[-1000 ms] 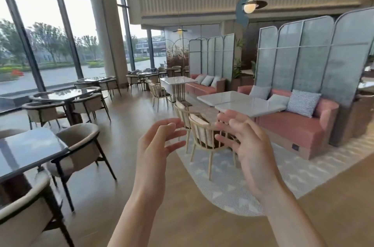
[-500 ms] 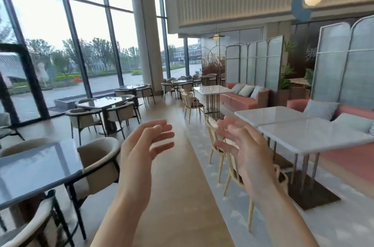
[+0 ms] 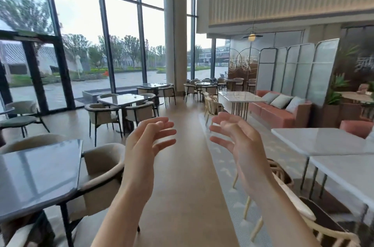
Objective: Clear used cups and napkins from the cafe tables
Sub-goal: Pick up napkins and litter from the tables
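Head view shows your left hand [image 3: 147,143] and right hand [image 3: 240,141] raised with fingers spread and empty, no cups or napkins visible on the glossy dark square table [image 3: 38,176], so you risk passing small litter unnoticed.

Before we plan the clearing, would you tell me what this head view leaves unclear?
- Far tables: too small to tell cups or napkins.
- Dark table: cut off by the left edge.
- White table: cut off by the right edge.
- Chair: partly hidden behind the right hand.
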